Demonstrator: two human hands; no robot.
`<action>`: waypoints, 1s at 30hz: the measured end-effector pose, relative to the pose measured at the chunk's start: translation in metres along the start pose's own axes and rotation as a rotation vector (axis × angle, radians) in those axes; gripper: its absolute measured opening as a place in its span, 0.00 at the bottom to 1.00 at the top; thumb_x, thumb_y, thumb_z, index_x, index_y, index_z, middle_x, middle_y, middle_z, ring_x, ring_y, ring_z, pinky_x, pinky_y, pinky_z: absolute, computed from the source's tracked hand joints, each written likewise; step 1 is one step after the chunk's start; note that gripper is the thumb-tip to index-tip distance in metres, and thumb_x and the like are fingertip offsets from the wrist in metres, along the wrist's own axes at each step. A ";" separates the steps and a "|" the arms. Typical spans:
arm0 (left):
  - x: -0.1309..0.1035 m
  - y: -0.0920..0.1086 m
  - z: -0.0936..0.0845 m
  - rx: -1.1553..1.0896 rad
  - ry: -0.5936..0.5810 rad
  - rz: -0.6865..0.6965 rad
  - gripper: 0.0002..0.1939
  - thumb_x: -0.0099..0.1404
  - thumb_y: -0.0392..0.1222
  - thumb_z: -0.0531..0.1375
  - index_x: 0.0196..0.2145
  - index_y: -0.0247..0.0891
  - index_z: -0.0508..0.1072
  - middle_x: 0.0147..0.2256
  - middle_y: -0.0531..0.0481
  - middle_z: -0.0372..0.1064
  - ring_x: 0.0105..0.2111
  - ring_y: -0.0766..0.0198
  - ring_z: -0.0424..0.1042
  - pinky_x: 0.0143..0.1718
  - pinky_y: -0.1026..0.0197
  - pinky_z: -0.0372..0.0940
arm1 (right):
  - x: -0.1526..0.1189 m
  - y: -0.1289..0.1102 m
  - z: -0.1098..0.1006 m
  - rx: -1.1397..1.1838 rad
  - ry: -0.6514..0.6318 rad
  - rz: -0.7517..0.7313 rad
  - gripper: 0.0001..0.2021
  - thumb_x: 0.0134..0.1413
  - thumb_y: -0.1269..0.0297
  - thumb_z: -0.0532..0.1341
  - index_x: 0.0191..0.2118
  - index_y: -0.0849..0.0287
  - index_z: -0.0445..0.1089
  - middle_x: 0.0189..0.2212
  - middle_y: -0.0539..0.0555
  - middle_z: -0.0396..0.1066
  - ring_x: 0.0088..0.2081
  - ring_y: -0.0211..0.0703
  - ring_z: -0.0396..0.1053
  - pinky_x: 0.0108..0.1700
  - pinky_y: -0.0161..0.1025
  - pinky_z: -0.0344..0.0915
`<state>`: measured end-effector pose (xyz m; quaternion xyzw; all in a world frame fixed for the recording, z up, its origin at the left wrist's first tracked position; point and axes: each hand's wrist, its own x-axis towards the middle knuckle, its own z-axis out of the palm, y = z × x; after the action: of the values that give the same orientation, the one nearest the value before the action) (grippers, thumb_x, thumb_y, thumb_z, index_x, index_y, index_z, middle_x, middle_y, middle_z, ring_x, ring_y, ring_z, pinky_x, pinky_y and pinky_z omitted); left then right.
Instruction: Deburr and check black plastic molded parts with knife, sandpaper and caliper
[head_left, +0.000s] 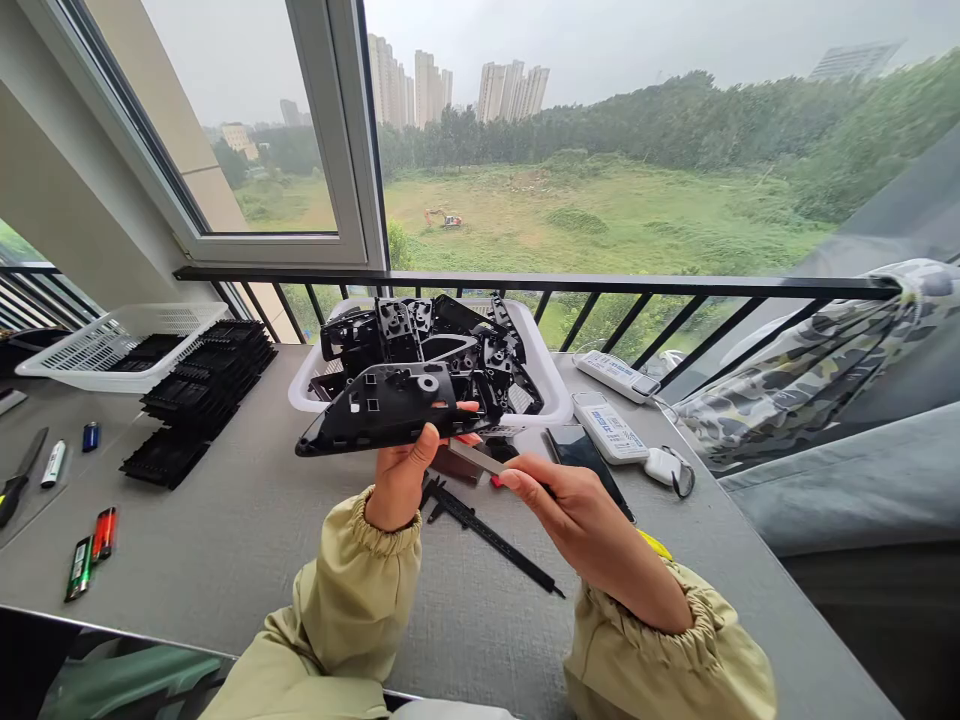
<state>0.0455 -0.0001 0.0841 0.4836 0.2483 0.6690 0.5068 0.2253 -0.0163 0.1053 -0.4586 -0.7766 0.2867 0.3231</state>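
My left hand (405, 475) is closed on a long black plastic part (379, 410) with a pointed left end, square cut-outs and a round grey boss. It is held up above the table, in front of a white bin. My right hand (581, 505) pinches a flat, grey, blade-like tool (480, 457); its exact kind I cannot make out. The tool's far end lies close to the part's lower right edge, by the left fingers, and whether they touch is unclear. Below the hands a black caliper (495, 535) rests on the table.
The white bin (555, 385) is heaped with black plastic parts. To the left stand stacked black trays (206, 380), a white basket (75, 345), lighters (105, 532), batteries (91, 436) and a knife (22, 475). White packs (611, 430) and a dark phone-like slab (585, 462) lie right.
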 end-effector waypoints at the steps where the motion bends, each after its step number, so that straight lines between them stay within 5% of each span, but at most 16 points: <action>1: 0.001 0.001 0.000 -0.024 0.013 -0.009 0.13 0.64 0.50 0.59 0.41 0.44 0.78 0.42 0.48 0.78 0.34 0.54 0.78 0.40 0.48 0.74 | 0.000 0.001 0.000 0.043 0.035 0.002 0.24 0.63 0.44 0.48 0.29 0.57 0.68 0.18 0.47 0.59 0.21 0.35 0.56 0.24 0.34 0.54; 5: 0.003 0.005 0.002 -0.078 0.022 -0.079 0.15 0.63 0.50 0.60 0.37 0.36 0.78 0.40 0.43 0.78 0.30 0.57 0.78 0.36 0.53 0.75 | 0.001 0.005 0.010 0.319 0.220 0.001 0.22 0.61 0.43 0.52 0.45 0.57 0.66 0.19 0.46 0.63 0.22 0.37 0.61 0.27 0.35 0.58; 9: 0.004 0.006 0.004 -0.103 0.063 -0.127 0.11 0.58 0.45 0.64 0.36 0.36 0.78 0.37 0.46 0.79 0.28 0.59 0.77 0.32 0.56 0.75 | 0.003 0.002 0.024 0.529 0.268 -0.015 0.26 0.61 0.44 0.52 0.57 0.57 0.60 0.24 0.49 0.69 0.26 0.39 0.65 0.27 0.36 0.59; 14: 0.005 0.006 0.008 -0.094 0.019 -0.188 0.09 0.56 0.44 0.63 0.30 0.34 0.77 0.31 0.45 0.79 0.23 0.60 0.75 0.28 0.55 0.74 | 0.006 -0.003 0.024 0.537 0.183 0.032 0.27 0.59 0.41 0.53 0.53 0.57 0.65 0.27 0.52 0.71 0.29 0.41 0.69 0.27 0.36 0.62; 20: 0.003 0.002 0.010 -0.043 -0.046 -0.157 0.12 0.56 0.42 0.65 0.39 0.39 0.78 0.38 0.48 0.78 0.37 0.58 0.76 0.40 0.56 0.72 | 0.007 -0.002 0.021 0.518 0.156 -0.018 0.19 0.61 0.46 0.54 0.48 0.54 0.66 0.44 0.57 0.74 0.34 0.41 0.71 0.33 0.38 0.67; 24: 0.003 -0.003 0.010 -0.021 -0.012 -0.180 0.12 0.56 0.42 0.66 0.39 0.38 0.77 0.36 0.49 0.78 0.34 0.61 0.76 0.35 0.60 0.72 | 0.007 0.002 0.019 0.484 0.143 -0.069 0.18 0.62 0.48 0.54 0.48 0.55 0.67 0.31 0.52 0.74 0.29 0.39 0.69 0.33 0.37 0.66; 30: 0.003 -0.005 0.005 -0.066 0.025 -0.156 0.15 0.55 0.44 0.68 0.40 0.38 0.76 0.36 0.49 0.78 0.31 0.63 0.76 0.32 0.62 0.74 | 0.004 0.009 0.007 0.357 0.172 -0.013 0.25 0.62 0.44 0.51 0.53 0.59 0.65 0.18 0.44 0.58 0.21 0.35 0.57 0.25 0.34 0.56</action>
<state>0.0527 0.0041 0.0832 0.4373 0.2694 0.6414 0.5700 0.2231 -0.0105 0.0953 -0.4117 -0.6860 0.3776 0.4661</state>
